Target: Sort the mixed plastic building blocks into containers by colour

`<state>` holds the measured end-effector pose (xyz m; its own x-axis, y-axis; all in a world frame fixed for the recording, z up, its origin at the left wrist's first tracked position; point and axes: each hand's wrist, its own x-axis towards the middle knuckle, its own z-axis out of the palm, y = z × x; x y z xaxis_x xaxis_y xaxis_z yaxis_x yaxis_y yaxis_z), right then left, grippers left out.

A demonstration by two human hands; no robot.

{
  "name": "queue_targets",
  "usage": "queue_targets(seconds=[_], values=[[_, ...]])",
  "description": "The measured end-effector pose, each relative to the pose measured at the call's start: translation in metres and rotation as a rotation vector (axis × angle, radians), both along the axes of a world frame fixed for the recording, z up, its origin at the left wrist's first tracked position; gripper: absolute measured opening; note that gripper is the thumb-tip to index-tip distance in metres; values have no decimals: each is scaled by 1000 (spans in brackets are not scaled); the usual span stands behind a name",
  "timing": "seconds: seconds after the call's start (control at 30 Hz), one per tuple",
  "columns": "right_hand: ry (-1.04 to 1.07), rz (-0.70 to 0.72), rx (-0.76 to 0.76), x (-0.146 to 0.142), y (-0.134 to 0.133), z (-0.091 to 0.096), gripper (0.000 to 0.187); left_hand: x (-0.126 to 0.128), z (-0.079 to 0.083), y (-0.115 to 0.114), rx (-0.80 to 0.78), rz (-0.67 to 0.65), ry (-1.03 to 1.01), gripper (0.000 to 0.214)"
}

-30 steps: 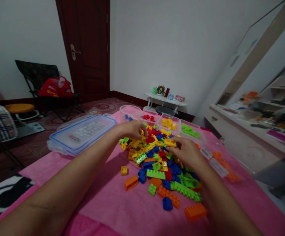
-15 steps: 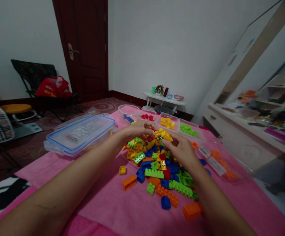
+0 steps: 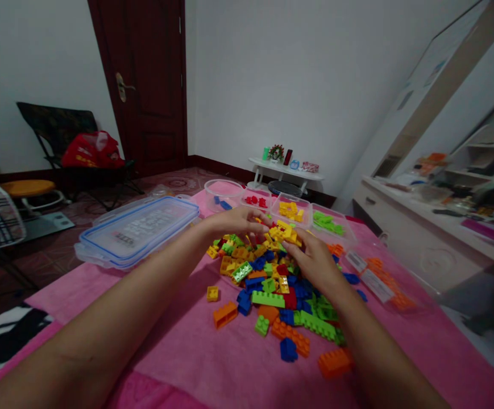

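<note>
A mixed pile of toy building bricks [image 3: 268,284] in yellow, blue, green, orange and red lies on a pink cloth [image 3: 178,341]. Over the far side of the heap, my left hand [image 3: 247,221] has its fingers loosely spread, with nothing seen in its grasp. Yellow building bricks [image 3: 284,233] are gripped between the thumb and fingers of my right hand [image 3: 312,255], close to the left fingertips. My fingers partly hide the bricks underneath.
Behind the heap stand a round tub [image 3: 223,187] with blue bricks and boxes of red [image 3: 256,200], yellow [image 3: 290,211] and green bricks [image 3: 327,223]. Orange bricks [image 3: 385,284] fill a clear container at right. A blue-rimmed lidded box [image 3: 140,230] sits at left.
My left fingers have straightened and spread a little over the pile. The yellow bricks in my right hand show more clearly; that hand has barely shifted.
</note>
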<state>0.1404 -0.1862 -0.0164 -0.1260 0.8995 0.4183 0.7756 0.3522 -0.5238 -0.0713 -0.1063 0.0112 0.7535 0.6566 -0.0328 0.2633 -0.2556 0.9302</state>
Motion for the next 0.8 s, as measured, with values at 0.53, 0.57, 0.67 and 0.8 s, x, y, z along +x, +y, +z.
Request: queue_targets(seconds=[0.53, 0.57, 0.67, 0.8], values=[[449, 11, -241, 8, 1, 6, 29, 0, -14, 7, 314, 84, 299, 27], [527, 30, -268, 7, 1, 7, 30, 3, -16, 8, 219, 125, 183, 32], [796, 46, -353, 4, 0, 5, 32, 15, -30, 9, -16, 263, -139, 42], [1032, -6, -439, 7, 5, -3, 31, 30, -57, 14, -155, 416, -324, 46]])
